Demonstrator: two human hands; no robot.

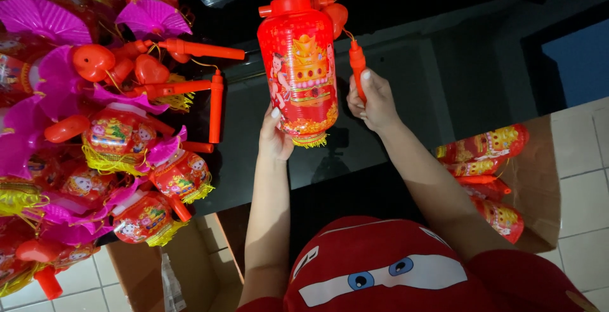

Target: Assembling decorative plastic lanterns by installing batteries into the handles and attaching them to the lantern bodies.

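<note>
Red folded lanterns (485,144) in cardboard box (539,179)

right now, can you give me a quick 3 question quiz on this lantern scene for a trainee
1. True or false: the left hand grips the bottom of the red lantern.
2. What does the right hand hold? A) a pink fan B) the orange handle stick C) a cardboard flap
3. Where does the pile of finished lanterns with pink frills lie: on the person's left or right?

Key
1. True; the lantern stands upright over the dark table.
2. B
3. On the left; flat lanterns sit in the cardboard box on the right.
</note>
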